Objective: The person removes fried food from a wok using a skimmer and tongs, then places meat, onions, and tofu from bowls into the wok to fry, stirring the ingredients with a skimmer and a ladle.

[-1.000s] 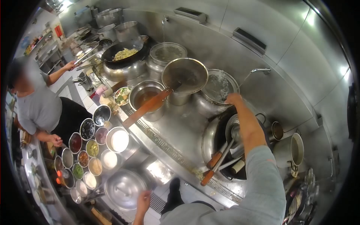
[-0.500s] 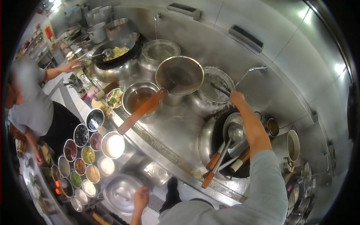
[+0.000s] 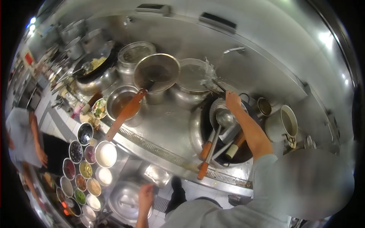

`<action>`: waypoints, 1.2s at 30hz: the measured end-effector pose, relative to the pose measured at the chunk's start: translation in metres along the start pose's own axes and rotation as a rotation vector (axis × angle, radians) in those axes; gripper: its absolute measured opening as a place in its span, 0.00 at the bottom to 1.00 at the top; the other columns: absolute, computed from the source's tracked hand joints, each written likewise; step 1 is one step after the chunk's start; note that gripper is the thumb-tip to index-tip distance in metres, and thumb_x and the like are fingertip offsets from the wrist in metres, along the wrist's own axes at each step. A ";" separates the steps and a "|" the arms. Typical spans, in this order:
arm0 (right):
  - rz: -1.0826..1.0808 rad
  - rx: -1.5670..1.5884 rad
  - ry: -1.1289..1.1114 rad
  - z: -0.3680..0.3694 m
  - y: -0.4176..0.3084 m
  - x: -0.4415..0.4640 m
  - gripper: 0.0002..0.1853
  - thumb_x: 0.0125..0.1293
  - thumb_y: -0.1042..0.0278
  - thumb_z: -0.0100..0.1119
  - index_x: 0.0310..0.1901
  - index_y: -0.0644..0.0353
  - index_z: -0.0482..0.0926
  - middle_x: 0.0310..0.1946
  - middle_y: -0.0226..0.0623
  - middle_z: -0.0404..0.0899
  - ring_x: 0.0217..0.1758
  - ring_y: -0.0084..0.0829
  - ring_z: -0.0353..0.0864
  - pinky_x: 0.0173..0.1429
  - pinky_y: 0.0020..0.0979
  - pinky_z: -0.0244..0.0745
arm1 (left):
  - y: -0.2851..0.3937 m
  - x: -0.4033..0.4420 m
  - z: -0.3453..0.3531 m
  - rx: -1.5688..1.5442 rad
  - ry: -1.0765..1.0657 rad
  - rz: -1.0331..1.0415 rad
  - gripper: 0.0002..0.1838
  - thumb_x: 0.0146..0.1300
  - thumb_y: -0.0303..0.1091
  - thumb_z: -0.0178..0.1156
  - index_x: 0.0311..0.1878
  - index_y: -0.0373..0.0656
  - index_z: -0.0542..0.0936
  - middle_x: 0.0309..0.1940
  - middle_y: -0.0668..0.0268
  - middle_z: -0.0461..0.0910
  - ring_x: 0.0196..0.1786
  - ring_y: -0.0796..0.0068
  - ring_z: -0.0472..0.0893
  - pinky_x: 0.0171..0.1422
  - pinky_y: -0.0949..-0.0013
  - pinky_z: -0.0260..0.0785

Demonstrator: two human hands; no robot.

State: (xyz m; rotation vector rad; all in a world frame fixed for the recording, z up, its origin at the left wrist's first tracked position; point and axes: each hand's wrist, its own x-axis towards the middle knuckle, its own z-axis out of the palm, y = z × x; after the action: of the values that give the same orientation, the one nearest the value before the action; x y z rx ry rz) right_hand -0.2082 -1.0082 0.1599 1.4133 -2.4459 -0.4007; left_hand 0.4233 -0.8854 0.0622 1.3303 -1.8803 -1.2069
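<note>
Dark utensil (image 3: 219,85) is slanting from the right hand (image 3: 233,101) over the near rim of the water-filled pot (image 3: 191,78), where water is splashing up beside its tip. The right hand is grasping its end, fingers wrapped round, probably to keep the knuckles clear of the splash. The left hand (image 3: 145,195) is hanging above the lidded metal pot (image 3: 122,199), fingers bent inward; nothing is showing in it, but I cannot tell whether it is clenched.

Below the right forearm, the ladle (image 3: 225,118) and perforated scoop (image 3: 217,106) are resting in the dark wok (image 3: 245,156), wooden grips jutting toward the counter (image 3: 163,127) edge, perhaps for easy reach. Ingredient tubs (image 3: 105,154) are standing packed together leftward, likely to stay handy.
</note>
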 end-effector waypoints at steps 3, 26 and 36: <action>0.100 0.123 0.066 -0.036 0.022 -0.079 0.22 0.64 0.68 0.51 0.59 0.61 0.67 0.42 0.49 0.79 0.39 0.44 0.85 0.42 0.38 0.81 | 0.024 0.006 0.010 -0.022 -0.094 0.054 0.09 0.62 0.21 0.56 0.44 0.39 0.80 0.40 0.62 0.78 0.40 0.73 0.78 0.42 0.74 0.71; 1.632 0.684 -0.553 0.074 -0.050 -1.183 0.09 0.58 0.70 0.53 0.38 0.60 0.79 0.43 0.55 0.78 0.44 0.51 0.81 0.46 0.48 0.76 | 0.255 -0.363 0.358 -0.157 -1.366 0.873 0.10 0.65 0.21 0.53 0.49 0.36 0.77 0.42 0.61 0.77 0.41 0.72 0.79 0.46 0.72 0.74; 2.541 0.567 -0.239 0.067 -0.144 -1.347 0.12 0.59 0.65 0.58 0.41 0.62 0.73 0.40 0.55 0.80 0.47 0.57 0.78 0.51 0.50 0.71 | 0.310 -0.564 0.475 -0.026 -1.864 1.199 0.16 0.59 0.19 0.55 0.51 0.38 0.78 0.45 0.60 0.76 0.42 0.71 0.79 0.46 0.72 0.72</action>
State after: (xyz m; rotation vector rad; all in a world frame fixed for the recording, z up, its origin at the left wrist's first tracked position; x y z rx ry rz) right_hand 0.5240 0.1027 -0.1009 -2.0562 -2.2852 0.7362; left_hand 0.1075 -0.1571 0.1590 -1.6309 -2.6638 -1.6018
